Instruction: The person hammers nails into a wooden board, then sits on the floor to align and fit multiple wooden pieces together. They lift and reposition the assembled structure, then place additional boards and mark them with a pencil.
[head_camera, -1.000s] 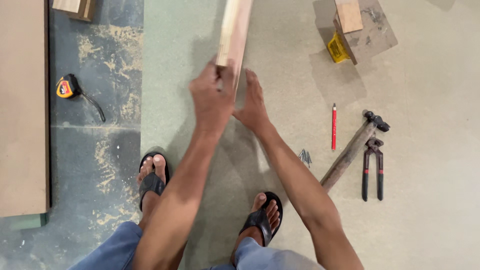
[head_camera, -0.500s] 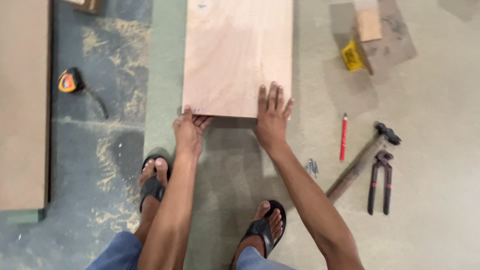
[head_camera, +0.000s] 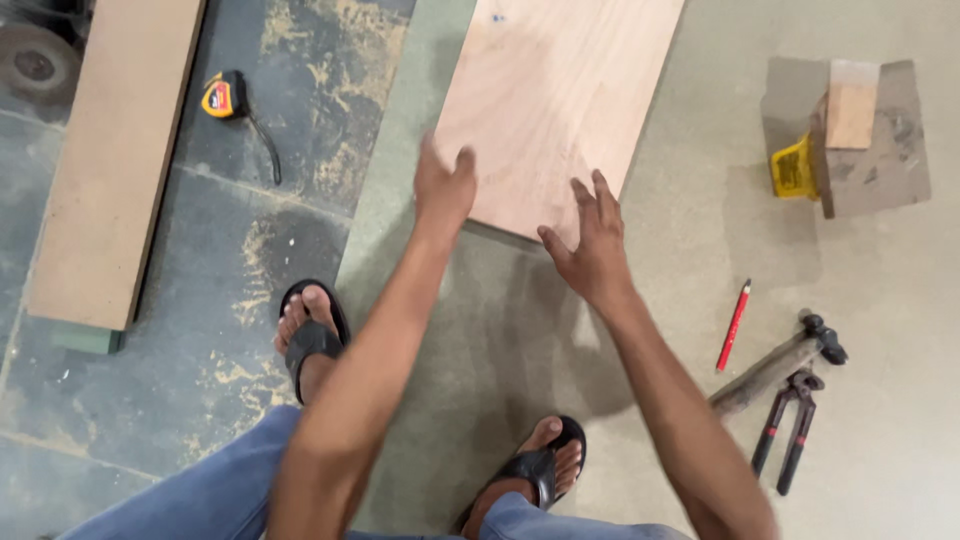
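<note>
Plywood board (head_camera: 555, 105): flat on floor. Left hand (head_camera: 445, 185) and right hand (head_camera: 592, 235), both spread open above its near edge, gripping nothing. Lower palms evenly. Pencil (head_camera: 733, 325) right of board.

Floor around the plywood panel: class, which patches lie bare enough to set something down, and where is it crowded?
Bare floor lies between the plywood panel and the red pencil, and below the panel's near edge, under both hands. Crowded: the right side, with hammer, pincers and wood scraps; the left, with tape measure and long board.
</note>
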